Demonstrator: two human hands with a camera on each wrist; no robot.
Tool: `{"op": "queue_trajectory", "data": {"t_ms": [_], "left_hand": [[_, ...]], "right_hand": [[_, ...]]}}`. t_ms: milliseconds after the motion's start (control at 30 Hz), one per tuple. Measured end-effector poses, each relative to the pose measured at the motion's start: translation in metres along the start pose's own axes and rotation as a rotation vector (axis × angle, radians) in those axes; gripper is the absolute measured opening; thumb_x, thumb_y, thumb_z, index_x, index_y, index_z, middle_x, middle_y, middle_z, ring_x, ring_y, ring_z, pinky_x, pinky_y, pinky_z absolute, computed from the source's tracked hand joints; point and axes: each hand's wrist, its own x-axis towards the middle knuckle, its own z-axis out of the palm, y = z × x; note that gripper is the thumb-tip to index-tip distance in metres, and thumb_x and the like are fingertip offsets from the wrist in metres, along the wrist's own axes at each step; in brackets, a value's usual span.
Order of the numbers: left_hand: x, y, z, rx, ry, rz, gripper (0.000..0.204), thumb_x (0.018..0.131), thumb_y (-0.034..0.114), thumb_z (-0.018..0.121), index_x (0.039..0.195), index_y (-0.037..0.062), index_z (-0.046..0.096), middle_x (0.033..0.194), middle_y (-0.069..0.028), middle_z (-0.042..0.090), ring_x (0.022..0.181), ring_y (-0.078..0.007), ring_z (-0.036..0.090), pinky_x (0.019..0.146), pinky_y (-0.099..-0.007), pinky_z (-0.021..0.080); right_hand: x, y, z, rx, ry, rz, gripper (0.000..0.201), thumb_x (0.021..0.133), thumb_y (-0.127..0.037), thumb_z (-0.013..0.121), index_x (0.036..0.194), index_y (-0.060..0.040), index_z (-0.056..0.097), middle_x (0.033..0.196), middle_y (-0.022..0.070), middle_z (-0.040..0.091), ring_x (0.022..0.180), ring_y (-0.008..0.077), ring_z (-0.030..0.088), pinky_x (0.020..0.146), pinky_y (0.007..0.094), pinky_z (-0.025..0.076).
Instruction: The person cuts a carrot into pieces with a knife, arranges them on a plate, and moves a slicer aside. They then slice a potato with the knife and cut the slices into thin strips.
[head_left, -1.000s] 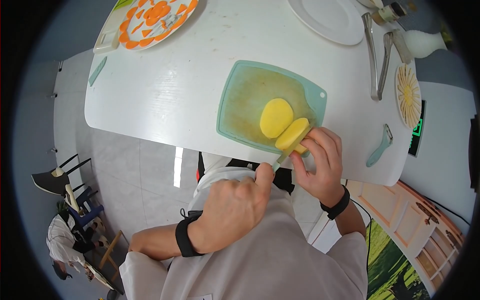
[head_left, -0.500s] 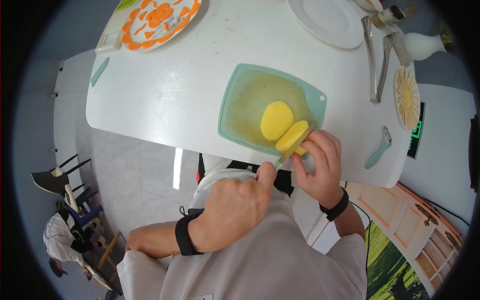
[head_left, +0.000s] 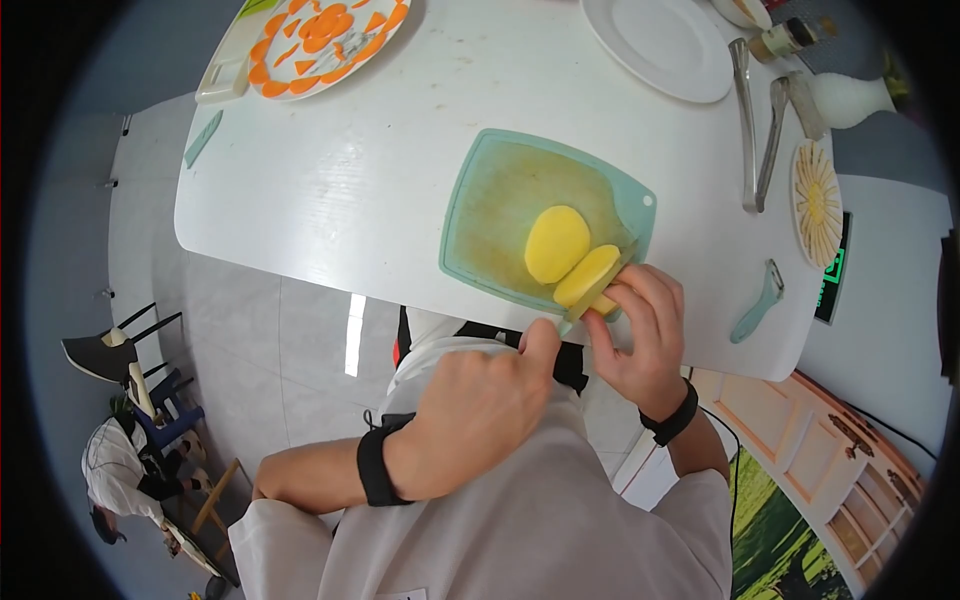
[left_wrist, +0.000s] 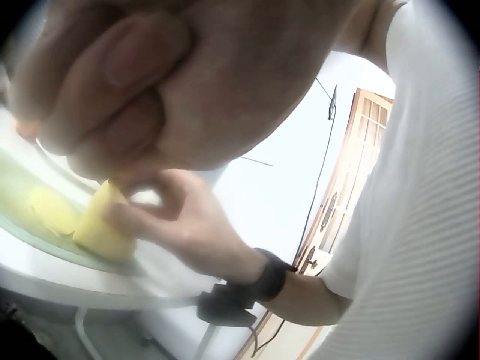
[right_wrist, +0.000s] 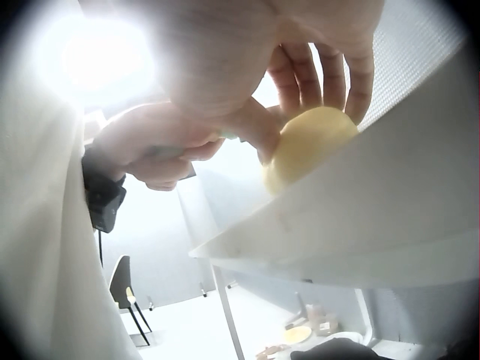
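My left hand (head_left: 485, 405) grips the handle of a knife (head_left: 603, 284), its blade slanting away from me over the potato. My right hand (head_left: 645, 340) holds the peeled yellow potato (right_wrist: 311, 146) between thumb and fingers at the near right corner of the green cutting board (head_left: 500, 190). Against the blade's left side leans a thick potato slice (head_left: 587, 277). Another oval slice (head_left: 557, 245) lies flat beside it on the board. In the head view, the blade and right fingers partly hide the held piece.
A plate of carrot pieces (head_left: 262, 75) is at the far left, a white plate (head_left: 660, 50) at the far right. Tongs (head_left: 745, 130), a peeler (head_left: 760, 305) and a fan-patterned dish (head_left: 817, 200) lie to the right. The table's near edge (head_left: 330, 290) runs close to the board.
My left hand has slid the knife slightly forward and right along the potato. The right hand stays in place, and the slices have barely shifted. The head view has tilted a little.
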Motion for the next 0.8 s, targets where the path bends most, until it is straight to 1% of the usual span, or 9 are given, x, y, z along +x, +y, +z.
{"op": "queue_trajectory", "data": {"t_ms": [133,233,333,433,533,633,733,800], "left_hand": [[-0.001,0.0,0.0,-0.052,0.0,-0.018,0.017,0.099,0.015,0.058,0.09,0.0038,0.048,0.047,-0.0082,0.052,0.04,-0.0275,0.057,0.041,-0.0382,0.045],[0.007,-0.003,0.003,-0.065,-0.002,-0.001,0.017,0.099,0.015,0.057,0.091,0.0035,0.048,0.048,-0.0095,0.053,0.041,-0.0289,0.058,0.041,-0.0388,0.045],[0.013,-0.002,0.003,-0.031,-0.002,0.007,0.016,0.099,0.015,0.057,0.092,0.0034,0.048,0.049,-0.0103,0.054,0.043,-0.0293,0.059,0.042,-0.0391,0.045],[0.006,-0.004,0.0,-0.083,-0.021,0.008,0.016,0.099,0.014,0.056,0.092,0.0032,0.047,0.049,-0.0104,0.053,0.043,-0.0301,0.058,0.042,-0.0398,0.045],[-0.006,-0.006,0.004,-0.07,-0.053,-0.026,0.016,0.099,0.013,0.055,0.091,0.0029,0.046,0.049,-0.0108,0.053,0.042,-0.0311,0.058,0.042,-0.0411,0.044],[0.004,-0.011,0.004,-0.143,-0.049,0.007,0.016,0.099,0.013,0.056,0.091,0.0028,0.047,0.048,-0.0105,0.051,0.041,-0.0309,0.056,0.04,-0.0414,0.043],[0.01,-0.01,0.007,-0.09,0.022,0.036,0.017,0.099,0.013,0.057,0.09,0.0026,0.047,0.047,-0.0102,0.051,0.041,-0.03,0.056,0.04,-0.0405,0.043],[0.003,-0.009,0.006,-0.077,-0.022,0.013,0.017,0.099,0.014,0.057,0.09,0.0027,0.047,0.047,-0.0104,0.051,0.041,-0.0299,0.057,0.041,-0.04,0.044]], "right_hand": [[0.001,0.001,0.0,0.003,-0.001,0.008,0.044,0.073,0.001,0.081,0.114,-0.0012,0.064,0.123,0.0118,0.06,0.109,0.0332,0.058,0.089,0.0411,0.051],[0.0,-0.001,0.001,-0.008,0.012,0.009,0.045,0.073,0.0,0.081,0.114,-0.0017,0.063,0.123,0.0114,0.061,0.108,0.0329,0.058,0.089,0.0405,0.051],[0.0,0.001,0.0,-0.003,0.008,0.001,0.046,0.074,0.0,0.082,0.115,-0.002,0.063,0.122,0.0115,0.061,0.108,0.033,0.058,0.089,0.0402,0.051],[-0.001,0.001,0.0,0.015,0.009,0.01,0.046,0.074,0.0,0.082,0.116,-0.002,0.063,0.122,0.0117,0.061,0.108,0.0331,0.058,0.089,0.0402,0.051],[-0.001,0.0,0.001,0.007,0.006,0.013,0.045,0.075,-0.001,0.082,0.115,-0.002,0.063,0.122,0.0118,0.06,0.108,0.033,0.059,0.089,0.0402,0.051],[-0.001,0.002,0.0,0.005,-0.005,0.011,0.045,0.075,-0.001,0.082,0.115,-0.002,0.063,0.123,0.0117,0.06,0.108,0.0331,0.059,0.089,0.04,0.051],[-0.001,0.002,0.0,0.005,0.005,0.008,0.045,0.075,-0.001,0.083,0.115,-0.0021,0.063,0.123,0.0116,0.06,0.107,0.033,0.058,0.089,0.0399,0.051],[-0.001,0.001,0.0,0.01,0.003,0.013,0.045,0.074,-0.001,0.082,0.115,-0.0022,0.063,0.123,0.0116,0.06,0.107,0.0329,0.058,0.088,0.0398,0.051]]}}
